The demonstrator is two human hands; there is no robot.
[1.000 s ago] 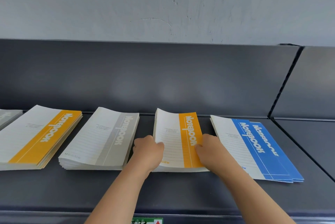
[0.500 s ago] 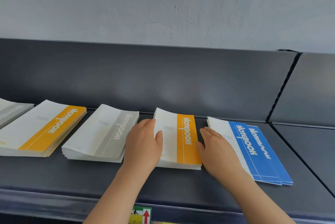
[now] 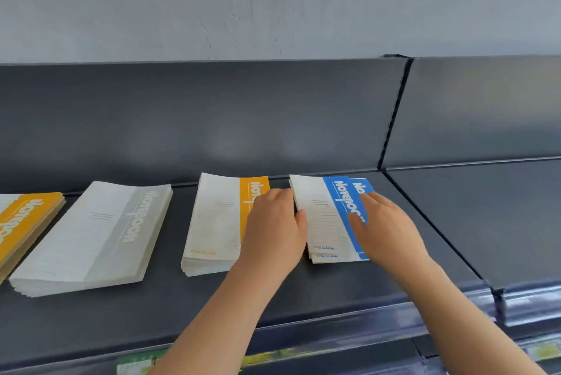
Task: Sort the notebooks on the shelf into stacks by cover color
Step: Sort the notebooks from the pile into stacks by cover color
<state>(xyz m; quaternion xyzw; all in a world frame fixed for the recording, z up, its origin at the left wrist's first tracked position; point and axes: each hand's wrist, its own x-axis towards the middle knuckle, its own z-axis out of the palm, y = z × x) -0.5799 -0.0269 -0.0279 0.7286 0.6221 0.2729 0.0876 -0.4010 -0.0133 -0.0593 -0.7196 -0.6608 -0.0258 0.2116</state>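
Note:
Four notebook stacks lie in a row on the dark shelf [image 3: 303, 292]. A short blue stack [image 3: 324, 216] sits at the right, its top two covers slightly offset. My left hand [image 3: 274, 229] presses against its left edge, fingers spread, covering part of the orange stack [image 3: 215, 222] beside it. Flat on the blue covers lies my right hand [image 3: 385, 229], fingers spread along the right side. A grey stack [image 3: 97, 235] lies further left. Another orange stack [image 3: 24, 222] is cut off by the left edge.
The shelf's dark back panel [image 3: 212, 119] rises behind the stacks. A seam [image 3: 425, 216] splits this shelf from the bare one at the right [image 3: 485, 216]. Price labels [image 3: 136, 364] show below the front lip.
Both hands have left the middle orange stack and moved right onto the blue stack. The view has shifted right, so the left stacks sit nearer the frame's edge.

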